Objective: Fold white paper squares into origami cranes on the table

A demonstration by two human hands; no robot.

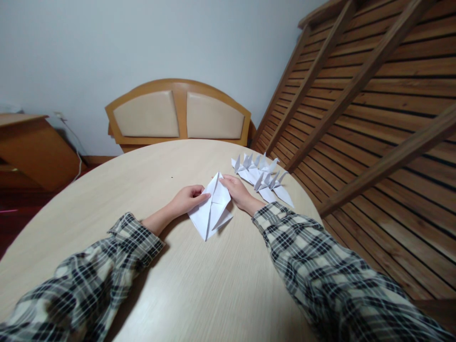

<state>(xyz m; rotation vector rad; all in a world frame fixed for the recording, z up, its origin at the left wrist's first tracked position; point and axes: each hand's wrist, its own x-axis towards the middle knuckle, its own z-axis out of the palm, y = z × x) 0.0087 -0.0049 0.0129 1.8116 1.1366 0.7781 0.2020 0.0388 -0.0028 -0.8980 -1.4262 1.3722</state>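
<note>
A partly folded sheet of white paper is held between my hands, just above the round table. It has a diamond outline, with a narrow flap pointing away from me and looser layers spread at the lower right. My left hand pinches its left edge, thumb on top and fingers curled beneath. At the upper right edge, my right hand grips the paper near the far tip; some of its fingers are hidden behind the sheet. Several finished white paper cranes stand grouped beyond my right hand.
The pale round wooden table fills the middle. Behind it is a padded headboard against the wall. A slatted wooden frame leans along the right. A wooden cabinet with a white cable beside it is at left.
</note>
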